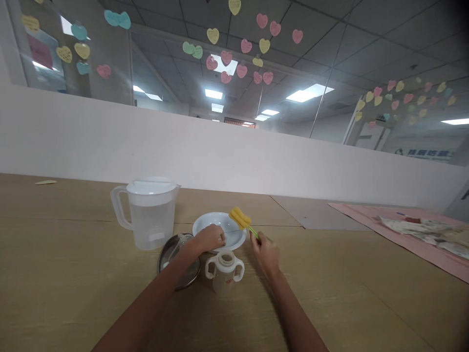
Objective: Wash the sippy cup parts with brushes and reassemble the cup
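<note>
My right hand [266,252] grips the green handle of a bottle brush with a yellow sponge head [240,218], which is raised over the right rim of a white bowl [205,221]. My left hand [210,238] is closed above the front of that bowl, and what its fingers hold, if anything, I cannot make out. Just in front of the bowl stands a baby bottle [224,276], upright, uncapped and with two white side handles. Under my left forearm sits a round metal dish [190,275] with clear pieces in it, partly hidden by the arm.
A lidded clear pitcher [152,215] with liquid in it stands at the left behind the dish. Farther left lies a flat wooden stick [46,182]. A pink cloth [366,220] bearing papers covers the far right. Behind the table runs a white wall [220,151] with glass above.
</note>
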Demonstrator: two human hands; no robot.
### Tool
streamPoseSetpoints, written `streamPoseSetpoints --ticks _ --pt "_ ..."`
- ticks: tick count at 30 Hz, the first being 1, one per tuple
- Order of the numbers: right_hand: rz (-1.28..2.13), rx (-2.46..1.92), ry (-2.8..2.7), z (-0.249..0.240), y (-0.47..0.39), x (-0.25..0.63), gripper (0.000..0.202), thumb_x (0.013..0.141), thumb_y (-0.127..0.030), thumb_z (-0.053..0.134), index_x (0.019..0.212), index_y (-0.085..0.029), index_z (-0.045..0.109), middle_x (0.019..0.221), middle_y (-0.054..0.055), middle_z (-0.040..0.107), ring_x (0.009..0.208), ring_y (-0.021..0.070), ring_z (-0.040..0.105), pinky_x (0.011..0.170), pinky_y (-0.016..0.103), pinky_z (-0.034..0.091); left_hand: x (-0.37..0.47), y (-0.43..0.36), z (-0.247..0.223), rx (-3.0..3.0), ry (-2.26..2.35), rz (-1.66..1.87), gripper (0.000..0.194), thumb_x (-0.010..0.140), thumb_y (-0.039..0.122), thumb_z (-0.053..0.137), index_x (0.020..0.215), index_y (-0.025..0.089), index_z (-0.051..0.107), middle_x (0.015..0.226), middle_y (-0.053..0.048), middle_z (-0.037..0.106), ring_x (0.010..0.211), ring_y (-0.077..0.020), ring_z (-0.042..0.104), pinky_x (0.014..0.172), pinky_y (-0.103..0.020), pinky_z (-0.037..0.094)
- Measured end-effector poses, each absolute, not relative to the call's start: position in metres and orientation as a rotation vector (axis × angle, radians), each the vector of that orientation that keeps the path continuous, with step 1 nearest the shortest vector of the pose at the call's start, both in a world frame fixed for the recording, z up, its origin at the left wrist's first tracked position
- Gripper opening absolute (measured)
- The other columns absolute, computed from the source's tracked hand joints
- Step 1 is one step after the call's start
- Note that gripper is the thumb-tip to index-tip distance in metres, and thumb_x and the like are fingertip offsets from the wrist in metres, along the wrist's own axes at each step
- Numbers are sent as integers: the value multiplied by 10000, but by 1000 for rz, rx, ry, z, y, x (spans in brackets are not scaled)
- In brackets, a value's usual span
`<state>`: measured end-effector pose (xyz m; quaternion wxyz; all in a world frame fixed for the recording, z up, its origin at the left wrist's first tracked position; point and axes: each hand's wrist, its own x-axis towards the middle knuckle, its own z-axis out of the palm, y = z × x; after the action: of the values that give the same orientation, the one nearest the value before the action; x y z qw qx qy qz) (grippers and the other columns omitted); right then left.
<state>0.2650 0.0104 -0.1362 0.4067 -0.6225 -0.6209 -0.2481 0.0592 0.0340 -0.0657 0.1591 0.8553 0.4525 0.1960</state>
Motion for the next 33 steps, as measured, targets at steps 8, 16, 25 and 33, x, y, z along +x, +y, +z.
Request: streamPoseSetpoints --ticks 8,16,25,33 --pt "-562 -1561 -1587 -133 8 261 524 855 -526 276 571 -163 527 483 9 527 411 77 379 457 217 177 50 30 -26 2408 1338 977 234 644 317 605 818 169 555 872 -58 618 778 -187 580 712 -303 445" --pt "-483 -1484 -1621 -132 5 259 525 882 -482 254 550 -162 505 474 -5 498 446 79 383 461 214 199 58 23 -20 2119 954 1213 414 661 235 600 1053 154 494 909 -50 583 690 -108 589 664 -259 489" --pt "-515 -1508 -1495 -131 6 259 565 865 -525 251 527 -157 515 442 -2 475 411 74 337 445 214 188 58 5 -2 2093 918 1198 309 696 313 600 962 164 545 1015 -73 619 942 -186 583 833 -322 473" --pt "-538 -1450 -1474 -127 2 258 553 857 -531 283 522 -155 512 435 -4 467 418 75 331 444 216 181 59 -2 -3 2165 902 1054 290 741 413 541 896 169 550 956 -60 664 878 -187 613 738 -276 477"
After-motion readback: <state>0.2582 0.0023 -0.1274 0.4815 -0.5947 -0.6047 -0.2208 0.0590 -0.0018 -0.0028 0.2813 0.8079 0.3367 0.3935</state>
